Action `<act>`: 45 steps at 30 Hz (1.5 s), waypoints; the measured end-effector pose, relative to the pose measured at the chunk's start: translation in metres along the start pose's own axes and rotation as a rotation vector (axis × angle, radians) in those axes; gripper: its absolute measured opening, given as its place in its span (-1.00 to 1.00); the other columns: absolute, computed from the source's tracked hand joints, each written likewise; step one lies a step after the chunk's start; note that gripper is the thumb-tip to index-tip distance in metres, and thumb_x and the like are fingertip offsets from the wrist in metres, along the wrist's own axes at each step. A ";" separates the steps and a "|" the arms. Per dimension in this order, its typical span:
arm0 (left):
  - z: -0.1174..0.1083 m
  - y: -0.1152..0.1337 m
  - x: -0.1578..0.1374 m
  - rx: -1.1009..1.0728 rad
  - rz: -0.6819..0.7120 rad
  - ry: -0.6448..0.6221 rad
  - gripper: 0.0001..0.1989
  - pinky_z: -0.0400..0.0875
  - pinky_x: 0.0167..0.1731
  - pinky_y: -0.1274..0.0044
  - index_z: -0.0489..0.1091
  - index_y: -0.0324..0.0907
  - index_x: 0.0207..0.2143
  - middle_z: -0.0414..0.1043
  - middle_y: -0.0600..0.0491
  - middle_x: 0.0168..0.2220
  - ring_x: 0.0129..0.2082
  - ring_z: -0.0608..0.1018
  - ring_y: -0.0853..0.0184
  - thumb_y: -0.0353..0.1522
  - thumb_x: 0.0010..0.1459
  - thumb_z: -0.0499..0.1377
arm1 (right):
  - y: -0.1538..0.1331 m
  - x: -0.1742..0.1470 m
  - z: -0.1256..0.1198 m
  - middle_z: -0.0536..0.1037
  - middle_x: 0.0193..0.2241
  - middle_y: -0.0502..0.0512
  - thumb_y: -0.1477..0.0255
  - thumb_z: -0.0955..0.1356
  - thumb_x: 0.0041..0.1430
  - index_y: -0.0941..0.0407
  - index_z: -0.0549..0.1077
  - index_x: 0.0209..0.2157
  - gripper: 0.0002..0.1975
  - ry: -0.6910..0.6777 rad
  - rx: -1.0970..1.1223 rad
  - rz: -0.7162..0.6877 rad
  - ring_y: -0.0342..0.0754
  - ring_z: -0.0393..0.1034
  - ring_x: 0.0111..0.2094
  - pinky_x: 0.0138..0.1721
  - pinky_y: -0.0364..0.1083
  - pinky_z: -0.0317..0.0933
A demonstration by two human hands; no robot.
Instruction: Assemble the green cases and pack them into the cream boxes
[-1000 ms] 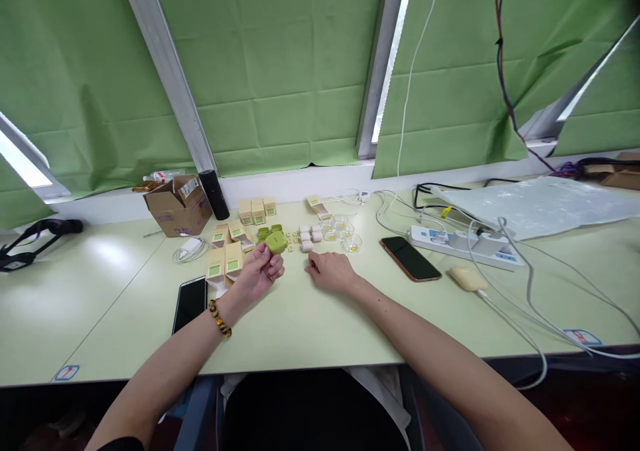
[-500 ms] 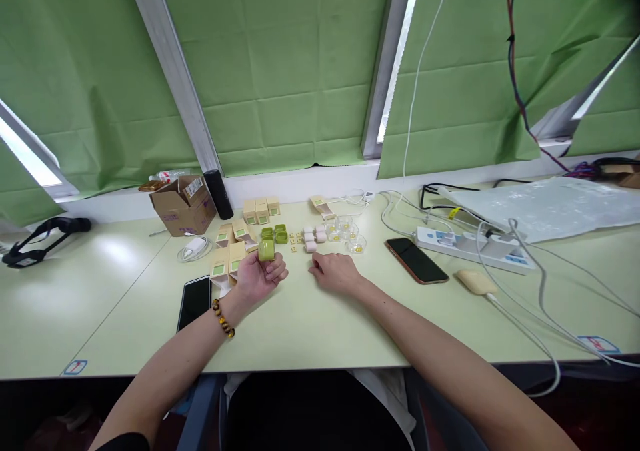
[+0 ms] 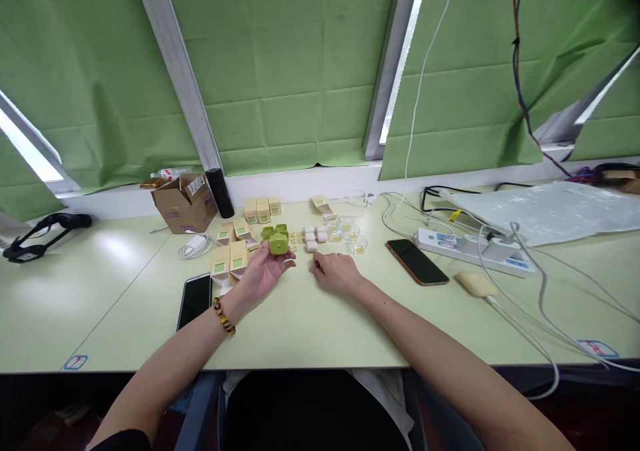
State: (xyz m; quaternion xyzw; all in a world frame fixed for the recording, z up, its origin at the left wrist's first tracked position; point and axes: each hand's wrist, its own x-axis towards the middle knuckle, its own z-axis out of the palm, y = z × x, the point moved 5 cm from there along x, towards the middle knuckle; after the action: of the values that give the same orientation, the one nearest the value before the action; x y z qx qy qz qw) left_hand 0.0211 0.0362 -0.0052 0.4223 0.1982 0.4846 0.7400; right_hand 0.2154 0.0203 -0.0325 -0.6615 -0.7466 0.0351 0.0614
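A small green square box [image 3: 279, 243] rests in my left hand [image 3: 260, 274], its flat face toward me, thumb and fingers around it just above the table. Behind it on the table stand more green boxes [image 3: 281, 229] of the same look. My right hand [image 3: 337, 272] lies on the table with its fingers curled in; nothing shows in them. Close beyond it are several pale pink blocks [image 3: 321, 236], tiny yellow pieces [image 3: 294, 239] and clear cups [image 3: 357, 245] with yellow bits inside. Opened cardboard packets [image 3: 239, 259] stand beside my left wrist.
Small closed cartons [image 3: 263, 211] stand at the back, near a brown box [image 3: 184, 204] and a black cylinder [image 3: 220, 193]. One phone [image 3: 195, 301] lies left, another phone [image 3: 417, 261] right. A power strip [image 3: 475, 251] with cables and a cream charging case [image 3: 476, 284] lie further right.
My left hand has moved slightly right and turned the green box, so its flat face shows more and the fingers are less curled. The right hand stays put.
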 end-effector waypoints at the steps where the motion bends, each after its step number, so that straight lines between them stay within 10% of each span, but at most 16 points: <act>1: 0.000 0.000 0.001 0.016 0.028 -0.003 -0.64 0.57 -0.02 0.28 0.44 -0.17 -0.08 0.56 -0.07 -0.11 -0.14 0.64 0.23 -0.09 0.28 0.32 | 0.000 0.000 0.000 0.68 -0.13 0.21 0.23 0.24 0.45 0.06 0.49 -0.08 -0.73 0.002 0.000 -0.002 0.15 0.57 -0.14 -0.21 -0.03 0.16; 18: -0.019 0.015 0.004 0.654 0.565 0.169 -0.56 0.52 0.08 0.40 0.52 -0.09 0.10 0.31 -0.09 0.16 -0.01 0.56 0.28 -0.30 0.16 0.42 | -0.027 0.024 -0.017 0.65 -0.08 0.24 0.40 0.29 0.41 0.08 0.60 -0.08 -0.76 0.237 -0.072 -0.188 0.13 0.42 0.00 -0.08 0.00 0.14; 33: -0.005 0.020 -0.008 0.823 0.706 0.116 -0.61 0.49 0.09 0.31 0.52 -0.02 0.11 0.36 -0.15 0.17 0.16 0.48 0.11 -0.35 0.23 0.35 | -0.046 0.063 -0.014 0.60 -0.09 0.30 0.56 0.21 0.40 0.13 0.63 -0.09 -0.65 0.277 -0.131 -0.231 0.17 0.31 0.03 0.05 0.09 0.07; 38: -0.006 0.018 -0.006 0.768 0.635 0.120 -0.59 0.49 0.05 0.38 0.50 -0.04 0.13 0.41 -0.13 0.21 0.11 0.53 0.17 -0.36 0.23 0.35 | -0.027 0.032 -0.037 0.57 -0.12 0.18 0.28 0.29 0.44 0.07 0.59 -0.16 -0.75 0.491 0.668 -0.225 0.04 0.44 -0.13 -0.11 0.02 0.34; 45: -0.015 0.007 -0.001 0.716 0.483 0.128 -0.56 0.46 0.07 0.39 0.49 -0.07 0.16 0.51 -0.11 0.13 -0.02 0.57 0.24 -0.34 0.23 0.35 | -0.002 0.014 -0.032 0.62 -0.19 0.05 0.20 0.62 0.02 0.09 0.52 -0.37 -0.66 0.224 1.812 -0.207 -0.08 0.61 -0.31 -0.43 -0.14 0.47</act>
State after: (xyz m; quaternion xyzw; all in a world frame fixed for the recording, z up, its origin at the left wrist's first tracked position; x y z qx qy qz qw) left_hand 0.0059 0.0427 -0.0081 0.6556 0.2948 0.5698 0.3983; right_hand 0.2157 0.0331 -0.0004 -0.2898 -0.4788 0.5369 0.6313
